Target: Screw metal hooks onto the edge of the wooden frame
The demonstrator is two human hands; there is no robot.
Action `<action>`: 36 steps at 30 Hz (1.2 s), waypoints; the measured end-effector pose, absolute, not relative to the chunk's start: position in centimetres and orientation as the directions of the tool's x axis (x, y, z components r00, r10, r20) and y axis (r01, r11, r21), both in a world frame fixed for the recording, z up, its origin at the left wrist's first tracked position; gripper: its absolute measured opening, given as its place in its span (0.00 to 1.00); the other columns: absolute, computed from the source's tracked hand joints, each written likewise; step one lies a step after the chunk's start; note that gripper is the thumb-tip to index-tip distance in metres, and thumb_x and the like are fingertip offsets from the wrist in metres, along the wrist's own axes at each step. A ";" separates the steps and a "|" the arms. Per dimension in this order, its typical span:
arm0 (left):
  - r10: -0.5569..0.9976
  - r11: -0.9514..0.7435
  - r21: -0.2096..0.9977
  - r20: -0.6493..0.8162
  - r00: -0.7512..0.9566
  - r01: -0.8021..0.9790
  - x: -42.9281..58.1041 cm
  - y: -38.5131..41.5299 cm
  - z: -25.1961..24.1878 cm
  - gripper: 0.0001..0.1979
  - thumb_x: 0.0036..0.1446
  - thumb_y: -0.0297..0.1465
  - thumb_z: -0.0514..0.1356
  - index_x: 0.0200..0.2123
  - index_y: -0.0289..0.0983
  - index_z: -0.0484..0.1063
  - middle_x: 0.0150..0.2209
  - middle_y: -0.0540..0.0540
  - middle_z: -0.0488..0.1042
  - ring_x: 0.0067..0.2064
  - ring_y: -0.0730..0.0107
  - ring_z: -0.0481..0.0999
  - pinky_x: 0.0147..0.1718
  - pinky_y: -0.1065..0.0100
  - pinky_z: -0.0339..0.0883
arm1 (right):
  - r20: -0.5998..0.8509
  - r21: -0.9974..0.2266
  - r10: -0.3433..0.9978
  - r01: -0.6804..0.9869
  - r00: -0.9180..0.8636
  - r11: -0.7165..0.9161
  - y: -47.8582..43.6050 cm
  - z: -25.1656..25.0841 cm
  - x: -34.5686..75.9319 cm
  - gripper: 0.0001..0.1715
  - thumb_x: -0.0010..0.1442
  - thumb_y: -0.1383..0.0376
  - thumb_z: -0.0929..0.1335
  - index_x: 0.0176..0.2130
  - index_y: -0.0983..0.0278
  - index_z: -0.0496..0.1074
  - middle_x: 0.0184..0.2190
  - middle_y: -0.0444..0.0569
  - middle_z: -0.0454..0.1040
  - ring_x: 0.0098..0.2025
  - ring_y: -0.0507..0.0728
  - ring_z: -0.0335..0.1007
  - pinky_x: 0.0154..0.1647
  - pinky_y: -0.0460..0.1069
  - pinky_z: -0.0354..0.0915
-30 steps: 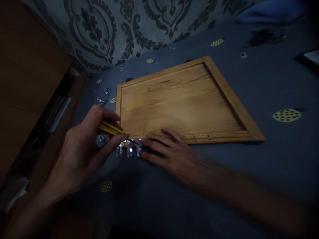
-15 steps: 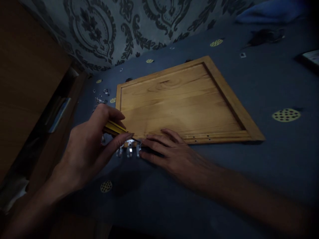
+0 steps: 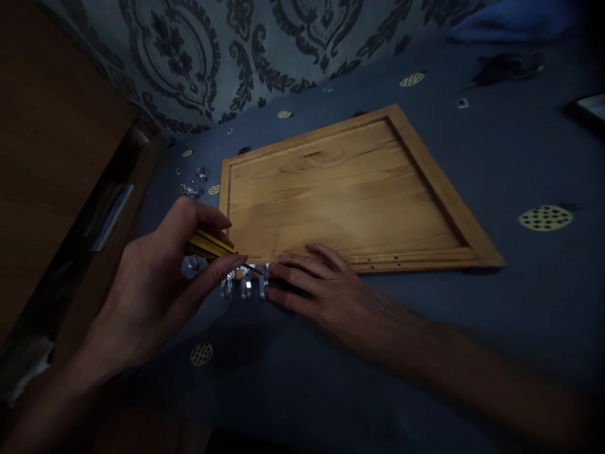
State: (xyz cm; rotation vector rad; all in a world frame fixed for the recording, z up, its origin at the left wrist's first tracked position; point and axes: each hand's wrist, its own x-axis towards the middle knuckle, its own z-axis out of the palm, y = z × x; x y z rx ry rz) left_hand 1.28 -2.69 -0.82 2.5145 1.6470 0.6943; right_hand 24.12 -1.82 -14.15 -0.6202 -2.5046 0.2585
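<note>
My left hand (image 3: 155, 284) is closed around a screwdriver (image 3: 210, 244) with a yellow and black handle. Its thin shaft slants down right to a metal hook plate (image 3: 255, 272) at the near left edge of a framed wooden panel (image 3: 312, 195). Shiny curved hooks jut from the plate over that edge. My right hand (image 3: 326, 284) lies with fingers stretched out across the panel's near edge, fingertips against the right end of the plate. Small dark holes show in the edge to the right of this hand.
Loose metal hooks (image 3: 191, 190) lie on the blue patterned cloth (image 3: 359, 384) left of the panel. A dark object (image 3: 508, 68), a blue cloth (image 3: 520, 22) and a phone-like device (image 3: 588, 113) are at the right. Wooden furniture (image 3: 51, 145) stands along the left, patterned wall behind.
My left hand has drawn back slightly to the left with the screwdriver, its tip shifting left on the hook plate. My right hand stays in place.
</note>
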 end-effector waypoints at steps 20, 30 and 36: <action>0.910 -0.397 0.233 0.223 0.348 0.888 1.6 -2.9 0.1 0.10 0.64 0.37 0.63 0.46 0.43 0.69 0.37 0.55 0.79 0.34 0.74 0.80 0.30 0.75 0.69 | 0.423 -0.324 0.492 0.380 -0.761 0.867 -1.9 -13.8 24.2 0.20 0.71 0.71 0.65 0.59 0.59 0.72 0.61 0.51 0.75 0.67 0.61 0.63 0.69 0.68 0.56; 0.906 -0.422 0.345 0.123 0.405 0.839 1.4 -2.8 0.3 0.08 0.67 0.33 0.60 0.49 0.46 0.70 0.43 0.53 0.79 0.42 0.70 0.83 0.35 0.74 0.75 | 0.450 -0.320 0.478 0.363 -0.754 0.875 -1.8 -14.2 24.1 0.21 0.70 0.72 0.65 0.59 0.60 0.72 0.61 0.53 0.75 0.66 0.62 0.64 0.68 0.70 0.57; 0.910 -0.413 0.297 0.169 0.378 0.861 1.2 -3.4 0.2 0.08 0.66 0.36 0.61 0.48 0.46 0.71 0.40 0.53 0.79 0.38 0.70 0.82 0.31 0.75 0.74 | 0.443 -0.325 0.480 0.364 -0.757 0.873 -1.9 -14.2 24.1 0.23 0.68 0.73 0.66 0.59 0.59 0.73 0.61 0.53 0.75 0.66 0.62 0.64 0.68 0.69 0.57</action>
